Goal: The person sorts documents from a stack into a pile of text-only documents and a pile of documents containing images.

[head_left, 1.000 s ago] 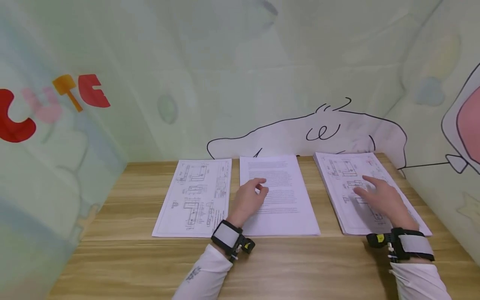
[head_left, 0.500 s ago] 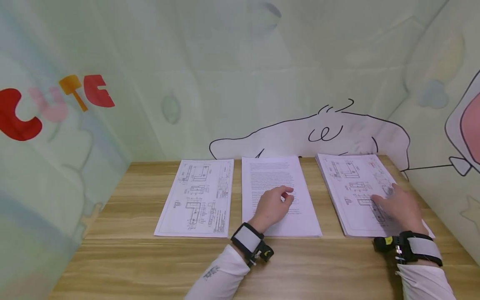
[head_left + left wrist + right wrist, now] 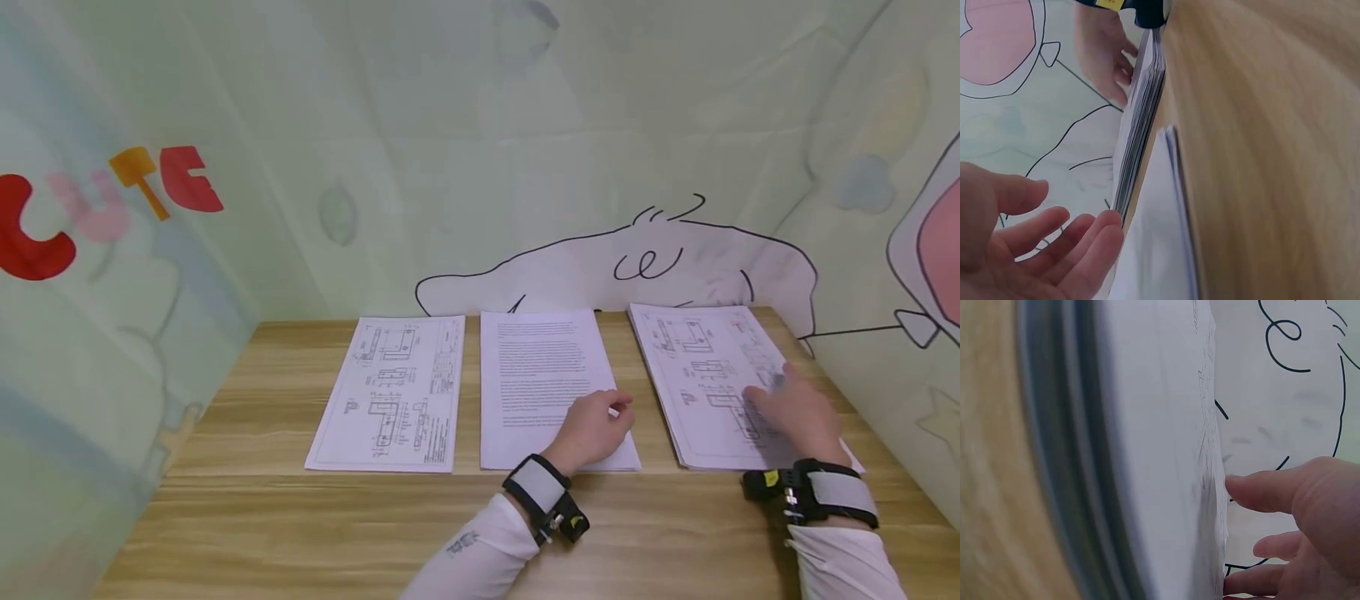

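Note:
My right hand (image 3: pixel 801 414) is over the right part of a thick stack of drawing sheets (image 3: pixel 697 392), its thumb reaching in over the printed top page. In the right wrist view that thumb (image 3: pixel 1260 492) comes right up to the paper's face, and the other fingers spread below it. Over the lower right corner of the text-printed stack (image 3: pixel 536 367) in the middle is my left hand (image 3: pixel 596 427), holding nothing. Its fingers (image 3: pixel 1088 250) are loosely bent and parted from the thumb in the left wrist view, close to the paper edges.
To the left lies another drawing sheet pile (image 3: pixel 390 392), apart from the middle stack. All the papers rest near the back of a wooden table (image 3: pixel 315 533). A cartoon-printed cloth backdrop (image 3: pixel 480 167) rises behind the table and along both sides.
My left hand has moved right across the middle stack, toward the right-hand one. The right hand has shifted slightly right and down, its fingers nearer the stack's right side.

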The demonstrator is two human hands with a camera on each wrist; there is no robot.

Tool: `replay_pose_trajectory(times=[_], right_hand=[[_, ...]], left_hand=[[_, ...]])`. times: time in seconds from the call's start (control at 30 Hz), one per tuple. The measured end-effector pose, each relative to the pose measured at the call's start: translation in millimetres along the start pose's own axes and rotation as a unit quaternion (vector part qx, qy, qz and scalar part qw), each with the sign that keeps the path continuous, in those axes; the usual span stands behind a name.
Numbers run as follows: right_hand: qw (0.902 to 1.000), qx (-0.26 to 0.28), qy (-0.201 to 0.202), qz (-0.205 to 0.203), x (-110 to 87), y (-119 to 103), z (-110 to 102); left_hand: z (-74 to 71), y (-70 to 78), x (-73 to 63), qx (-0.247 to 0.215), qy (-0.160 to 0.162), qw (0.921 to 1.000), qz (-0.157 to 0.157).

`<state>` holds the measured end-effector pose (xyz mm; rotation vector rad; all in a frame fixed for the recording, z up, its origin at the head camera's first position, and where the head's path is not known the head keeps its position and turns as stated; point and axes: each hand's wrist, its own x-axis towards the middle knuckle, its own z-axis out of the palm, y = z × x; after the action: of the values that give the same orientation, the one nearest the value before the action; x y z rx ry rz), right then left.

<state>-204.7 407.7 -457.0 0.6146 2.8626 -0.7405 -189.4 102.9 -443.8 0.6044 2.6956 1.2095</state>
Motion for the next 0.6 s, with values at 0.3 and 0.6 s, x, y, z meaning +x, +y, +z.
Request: replay_pose_trajectory(times=[0.3,0.6], right_hand=[[0.9999,-0.003,-0.006,0.008,0.3,-1.2,-1.6],[0.9999,0.013,0.0,0.006,-4.4,-6.8,0.5]], left_hand=[[29.4,15.4,8.5,-0.108,-0.058,0.989,-0.082],[47.5,24.4,16.5,-0.213,-0.021,0.9663,-0.143]])
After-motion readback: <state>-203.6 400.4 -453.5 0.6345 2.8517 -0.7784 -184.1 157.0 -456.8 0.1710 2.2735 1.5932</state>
